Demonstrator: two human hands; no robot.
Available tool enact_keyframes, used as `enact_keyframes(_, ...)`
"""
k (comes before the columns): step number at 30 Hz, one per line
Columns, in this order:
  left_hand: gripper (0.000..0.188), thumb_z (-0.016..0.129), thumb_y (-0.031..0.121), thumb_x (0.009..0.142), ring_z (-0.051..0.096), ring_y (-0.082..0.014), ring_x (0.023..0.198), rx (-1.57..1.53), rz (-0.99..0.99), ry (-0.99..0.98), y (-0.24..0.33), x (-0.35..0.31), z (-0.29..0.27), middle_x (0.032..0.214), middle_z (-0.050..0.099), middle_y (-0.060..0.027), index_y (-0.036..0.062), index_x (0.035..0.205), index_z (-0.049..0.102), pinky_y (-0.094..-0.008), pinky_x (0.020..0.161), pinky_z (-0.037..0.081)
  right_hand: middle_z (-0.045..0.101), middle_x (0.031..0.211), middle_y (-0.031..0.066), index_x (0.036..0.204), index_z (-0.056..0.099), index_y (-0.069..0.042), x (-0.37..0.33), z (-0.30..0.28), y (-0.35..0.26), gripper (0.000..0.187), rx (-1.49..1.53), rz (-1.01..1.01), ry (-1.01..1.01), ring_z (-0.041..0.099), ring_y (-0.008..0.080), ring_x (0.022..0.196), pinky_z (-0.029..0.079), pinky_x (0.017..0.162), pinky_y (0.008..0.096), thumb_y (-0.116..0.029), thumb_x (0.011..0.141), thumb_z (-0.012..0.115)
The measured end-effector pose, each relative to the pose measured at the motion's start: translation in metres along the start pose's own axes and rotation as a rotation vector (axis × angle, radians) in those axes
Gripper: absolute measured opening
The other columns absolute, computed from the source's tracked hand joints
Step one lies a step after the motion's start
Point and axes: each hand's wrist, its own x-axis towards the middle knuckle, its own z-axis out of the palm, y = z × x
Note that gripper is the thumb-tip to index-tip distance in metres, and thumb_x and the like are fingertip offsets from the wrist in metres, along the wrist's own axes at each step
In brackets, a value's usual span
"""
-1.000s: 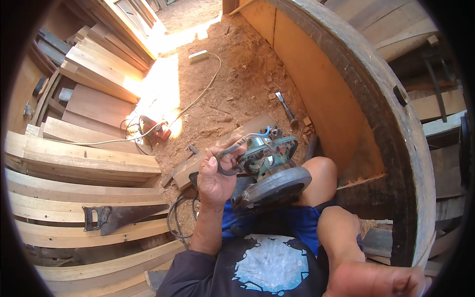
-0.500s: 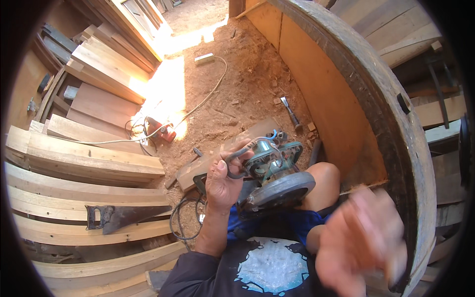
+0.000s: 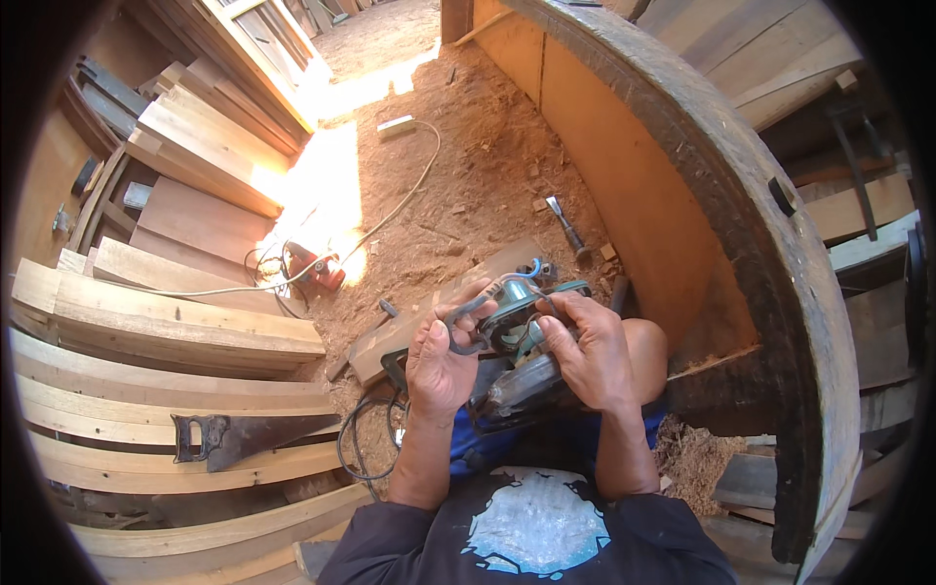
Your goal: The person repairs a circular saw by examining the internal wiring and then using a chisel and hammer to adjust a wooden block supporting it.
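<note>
A green power tool (image 3: 520,292) with its housing opened rests in my lap, and its grey guard-like part (image 3: 525,386) faces me. My left hand (image 3: 439,363) is closed around a thick black cord (image 3: 452,332) that curves toward the tool. A thin blue wire (image 3: 527,269) loops out at the tool's top. My right hand (image 3: 591,357) is at the tool's right side, thumb and fingers pinched together over the exposed parts. Whatever lies between those fingertips is too small to make out; a thin dark wire runs close to them.
Beyond the tool lie a wooden plank (image 3: 390,341) and a chisel (image 3: 570,232) on the sawdust-covered floor. Stacked boards line the left, with a handsaw (image 3: 255,439) on them. A red power tool (image 3: 324,272) and pale cable (image 3: 395,207) lie farther off. A curved wooden panel (image 3: 643,185) stands at right.
My right hand has swung in from the lower right, where it was blurred, up to the tool. My left hand keeps its hold on the cord.
</note>
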Motion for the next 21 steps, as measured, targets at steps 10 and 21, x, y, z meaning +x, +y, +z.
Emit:
enact_keyframes(10, 0.032, 0.051, 0.027, 0.107, 0.060, -0.0315, 0.128, -0.012, -0.007, 0.016, 0.001, 0.000, -0.002, 0.146, 0.050, -0.0306, 0.0023, 0.124, 0.061, -0.0474, 0.109, 0.047, 0.060, 0.085, -0.0036, 0.099, 0.069, 0.001, -0.004, -0.015, 0.015, 0.014, 0.549, 0.180, -0.018, 0.046, 0.0036, 0.076, 0.040, 0.067, 0.0232, -0.010, 0.102, 0.062)
enact_keyframes(21, 0.035, 0.050, 0.028, 0.107, 0.060, -0.0327, 0.128, 0.005, 0.005, 0.010, 0.001, -0.001, -0.003, 0.145, 0.054, -0.0263, 0.0013, 0.126, 0.060, -0.0488, 0.111, 0.044, 0.062, 0.096, -0.0002, 0.108, 0.067, 0.003, -0.010, -0.025, 0.015, 0.017, 0.657, 0.185, -0.212, 0.052, 0.0062, 0.086, 0.044, 0.078, 0.0238, -0.011, 0.101, 0.059)
